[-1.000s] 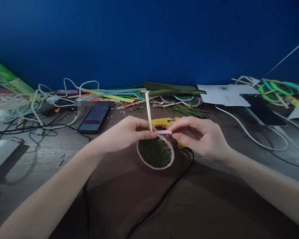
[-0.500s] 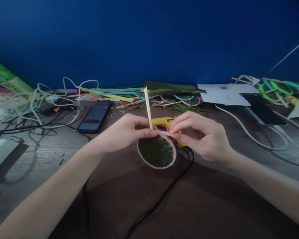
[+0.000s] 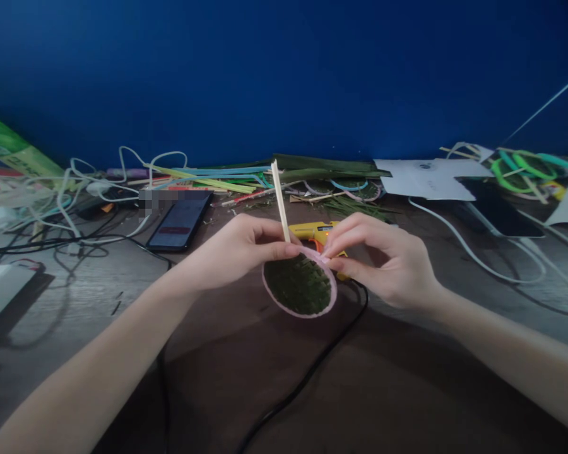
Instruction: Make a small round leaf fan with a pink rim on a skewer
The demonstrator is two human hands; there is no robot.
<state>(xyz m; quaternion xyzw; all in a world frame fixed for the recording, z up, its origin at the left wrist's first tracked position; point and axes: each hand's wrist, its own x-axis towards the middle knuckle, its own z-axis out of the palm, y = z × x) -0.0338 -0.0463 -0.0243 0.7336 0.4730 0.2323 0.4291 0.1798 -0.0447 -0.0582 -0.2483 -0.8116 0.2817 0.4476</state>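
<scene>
A small round hand fan, dark green and woven-looking with a pink rim, hangs between my hands above the table. Its pale wooden stick handle points up and away from me. My left hand is closed on the fan where the handle meets the rim, thumb on the near side. With fingertips pinched, my right hand grips the pink edging at the rim's upper right. A yellow hot glue gun lies just behind, partly hidden by my right hand.
A dark phone lies at left, near tangled white cables. Green leaf strips and coloured strips run along the blue wall. White paper and another phone are at right. A black cord crosses the front.
The fan has tilted and risen slightly, its handle tip shifting a little up and left. My right fingertips remain pinched at the rim, and both hands have barely moved.
</scene>
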